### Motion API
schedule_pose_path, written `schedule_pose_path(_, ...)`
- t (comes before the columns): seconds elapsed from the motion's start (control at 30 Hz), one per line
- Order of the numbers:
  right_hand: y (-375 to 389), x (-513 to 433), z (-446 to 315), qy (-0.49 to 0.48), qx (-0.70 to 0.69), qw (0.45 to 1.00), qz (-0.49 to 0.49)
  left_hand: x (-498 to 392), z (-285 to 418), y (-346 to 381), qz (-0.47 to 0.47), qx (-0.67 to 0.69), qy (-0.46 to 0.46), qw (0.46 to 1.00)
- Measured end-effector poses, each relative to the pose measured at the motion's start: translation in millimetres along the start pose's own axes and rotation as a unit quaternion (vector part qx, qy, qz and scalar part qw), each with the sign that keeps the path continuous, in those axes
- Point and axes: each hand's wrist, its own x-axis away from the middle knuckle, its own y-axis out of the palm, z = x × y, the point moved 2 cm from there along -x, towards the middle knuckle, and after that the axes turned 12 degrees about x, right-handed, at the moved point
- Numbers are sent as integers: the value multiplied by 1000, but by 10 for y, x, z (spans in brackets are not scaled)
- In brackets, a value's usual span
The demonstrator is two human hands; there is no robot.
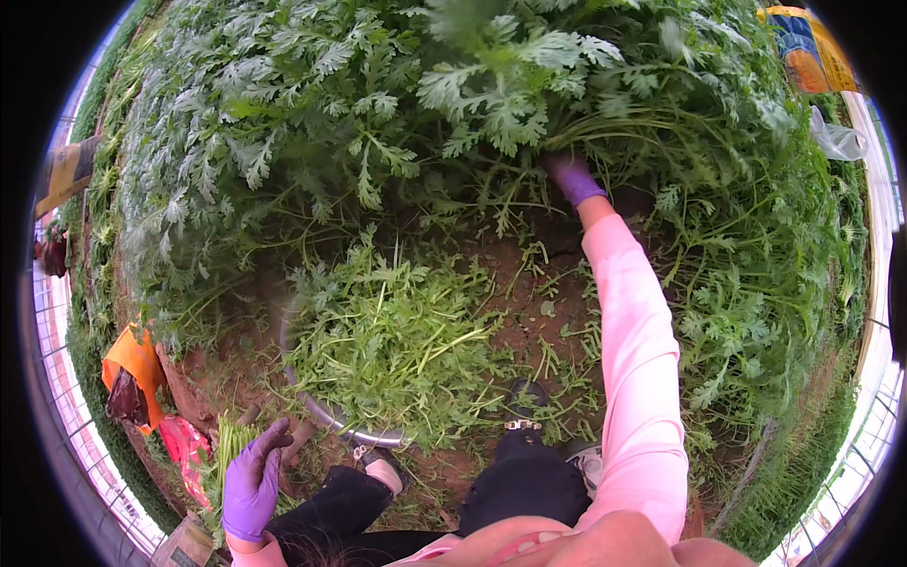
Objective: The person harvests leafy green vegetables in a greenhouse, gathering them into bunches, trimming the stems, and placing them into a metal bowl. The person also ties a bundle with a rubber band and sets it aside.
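My right hand (575, 178), in a purple glove, reaches low among the stems of tall leafy green plants (496, 92) with lobed leaves. Green stems (602, 131) bend across its fingers, which are hidden, so its grip cannot be made out. At the lower left is my left hand (254, 478), gloved in purple with dark-stained fingertips. Its thumb and fingers are slightly apart, and nothing shows between them. Just behind it stands a bundle of cut green stems (232, 443). Between my arms lies a heap of cut greens (397, 340) over a round hoop-like rim (319, 411).
Brown soil (545, 283) strewn with clippings surrounds my shoes (528, 397). To the left lie an orange bag (138, 368) and a red plastic wrapper (186, 453). A yellow and blue sack (815, 49) and a clear plastic bag (836, 135) sit at the upper right.
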Motion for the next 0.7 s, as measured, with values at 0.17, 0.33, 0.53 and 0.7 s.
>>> schedule_pose_path(0.17,430,-558,13,84,39,996,-4,51,-8,11,-6,8,-1,1000)
schedule_pose_path(0.33,519,-296,45,27,101,994,-16,242,-126,31,-53,16,2,998)
schedule_pose_path(0.53,-895,1383,-429,191,-366,886,-211,508,-196,-42,-30,2,80,996)
schedule_pose_path(0.7,-1763,2830,-1746,22,-622,727,-292,850,-22,-107,141,-112,330,926)
